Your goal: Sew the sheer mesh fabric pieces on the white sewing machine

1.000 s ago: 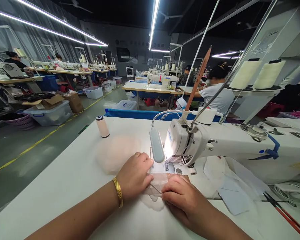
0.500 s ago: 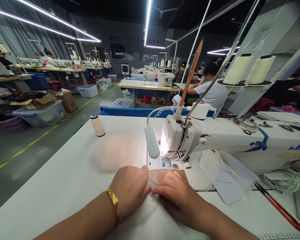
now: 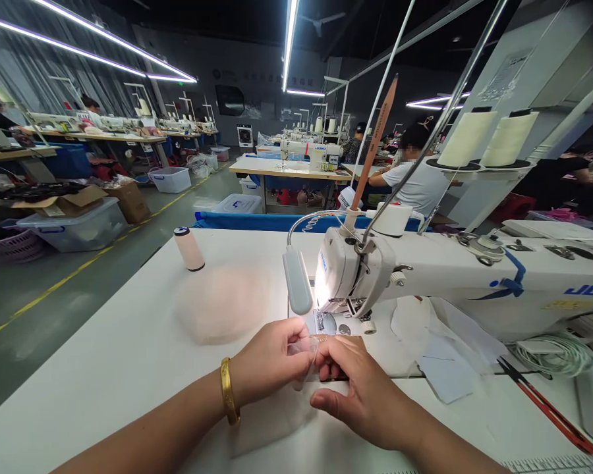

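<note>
My left hand, with a gold bangle at the wrist, is closed in a pinch on a sheer pale fabric. The fabric hangs below my fingers and spreads over the white table. Right beside it, my right hand has its fingers curled at the fabric's upper edge, and its thumb stands apart from them. Both hands are just in front of the sewing machine's needle area. A brown patch shows behind my right fingers; I cannot tell what it is.
The sewing machine has a lit lamp. A pale thread spool and a blurred heap of sheer peach fabric are at left. Paper pieces, red-handled tweezers and a coiled cord lie at right.
My left hand has moved slightly right and turned, still pinching the fabric. My right hand has lifted its thumb away from its fingers. More fabric shows below my left hand.
</note>
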Available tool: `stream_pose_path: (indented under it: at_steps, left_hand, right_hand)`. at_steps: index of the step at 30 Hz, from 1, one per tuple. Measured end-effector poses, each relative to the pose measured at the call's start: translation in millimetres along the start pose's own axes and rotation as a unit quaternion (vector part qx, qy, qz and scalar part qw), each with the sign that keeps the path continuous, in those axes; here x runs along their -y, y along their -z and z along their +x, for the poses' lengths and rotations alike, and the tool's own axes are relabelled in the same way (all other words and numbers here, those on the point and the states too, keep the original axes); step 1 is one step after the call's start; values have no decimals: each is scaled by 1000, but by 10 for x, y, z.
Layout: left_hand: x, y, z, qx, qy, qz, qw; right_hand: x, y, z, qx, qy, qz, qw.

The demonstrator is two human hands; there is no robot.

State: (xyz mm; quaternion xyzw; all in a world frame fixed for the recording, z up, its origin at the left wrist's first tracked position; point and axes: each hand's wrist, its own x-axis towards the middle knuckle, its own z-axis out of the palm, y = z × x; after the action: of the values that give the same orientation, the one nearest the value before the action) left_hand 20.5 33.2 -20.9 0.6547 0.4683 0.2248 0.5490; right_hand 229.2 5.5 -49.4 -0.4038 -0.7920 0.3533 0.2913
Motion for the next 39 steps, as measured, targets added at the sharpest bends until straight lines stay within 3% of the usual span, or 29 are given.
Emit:
stream_pose_path:
  at_steps: [3,10,15,19,24,28,39]
  left_hand:
    - [5,-55,-6,9,-9,-57,998]
    - [12,-15,32,-35,34,-41,998]
    - [-24,-35,50,-38,26,5,999]
    - [11,-84,58,-5,36,-28,999]
    - [48,-107,45,-59,19,-14,998]
    - [22,-111,38,-20,18,-23,999]
    - [57,-150,41,-23,-20,38,999]
  right_hand:
    - [17,-7,26,-11,-39,-6,999]
    - [18,64,-4,-11,-101,17,995]
    - [0,42,-21,-25,-79,13,996]
    - [-37,6,-9,-42,-77,21,996]
    - [-70,-10,-14,-63,-71,13,995]
    - [-63,-3,-11,-67,-71,20,995]
    - [-52,14,17,-80,-56,22,995]
